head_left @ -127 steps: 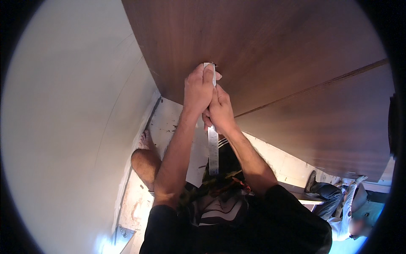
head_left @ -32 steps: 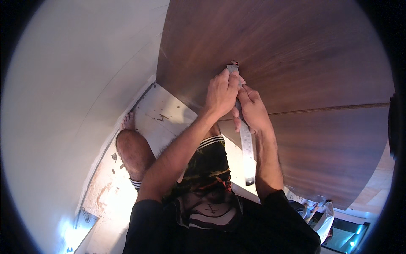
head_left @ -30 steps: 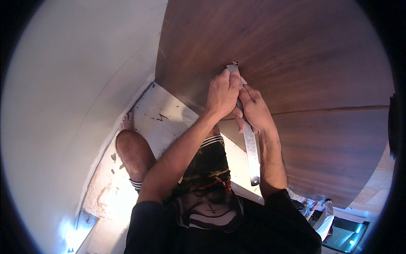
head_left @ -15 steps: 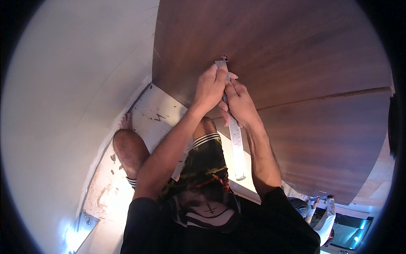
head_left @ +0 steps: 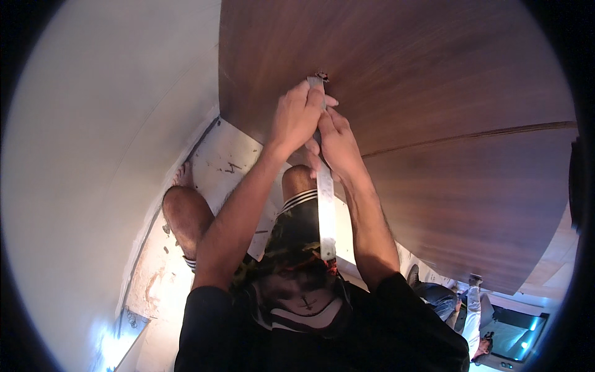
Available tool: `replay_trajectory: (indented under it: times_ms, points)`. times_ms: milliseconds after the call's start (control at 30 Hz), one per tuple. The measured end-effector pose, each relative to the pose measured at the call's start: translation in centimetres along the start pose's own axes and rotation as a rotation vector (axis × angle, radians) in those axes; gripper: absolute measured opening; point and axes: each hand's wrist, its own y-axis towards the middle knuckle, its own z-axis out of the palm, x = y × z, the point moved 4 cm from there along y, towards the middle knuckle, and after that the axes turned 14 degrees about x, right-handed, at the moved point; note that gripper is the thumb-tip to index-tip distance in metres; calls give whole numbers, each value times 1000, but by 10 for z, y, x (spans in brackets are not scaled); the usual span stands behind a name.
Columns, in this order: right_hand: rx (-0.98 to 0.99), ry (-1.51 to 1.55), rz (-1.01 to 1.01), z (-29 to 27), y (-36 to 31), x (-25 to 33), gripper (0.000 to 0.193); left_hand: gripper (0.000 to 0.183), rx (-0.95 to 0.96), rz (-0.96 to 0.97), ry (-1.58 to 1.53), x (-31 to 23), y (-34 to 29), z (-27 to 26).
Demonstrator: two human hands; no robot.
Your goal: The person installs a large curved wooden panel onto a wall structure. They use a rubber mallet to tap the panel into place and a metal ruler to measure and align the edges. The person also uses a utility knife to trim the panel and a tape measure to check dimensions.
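Both my hands are closed around a long, flat, shiny metal bar (head_left: pixel 326 214); whether it is a ruler or a blade I cannot tell. My left hand (head_left: pixel 296 119) grips it near its upper end, beside a small ragged hole (head_left: pixel 321 76) in a brown wood-grain panel (head_left: pixel 403 68). Lower down, my right hand (head_left: pixel 338 141) holds the bar, fingers wrapped behind it. The bar's top edge lies at the hole's lower left rim. Its rounded lower end hangs over my lap. My hands hide its middle.
A pale wall (head_left: pixel 105 124) rises at my left. Dark scraps (head_left: pixel 232 167) lie on the white floor by my bent knee (head_left: pixel 188 217). A long seam (head_left: pixel 458 136) crosses the panel. Another person (head_left: pixel 474 310) is at the lower right, near a dark glass-like panel (head_left: pixel 517 335).
My hands and the bar have shifted slightly left and up; the bar's lower end has swung left, so it stands nearly upright. At lower right, the other person has changed posture.
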Motion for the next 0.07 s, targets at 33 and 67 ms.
replay_trajectory:
  times_ms: [33, 67]
  points:
    - [11, -20, -5, -3, -4, 3, 34, 43, -1, -2, 8, 1, -3, 2]
    - [22, -41, -11, -9, -9, 3, 36, 43, -9, 7, 9, 0, -1, 1]
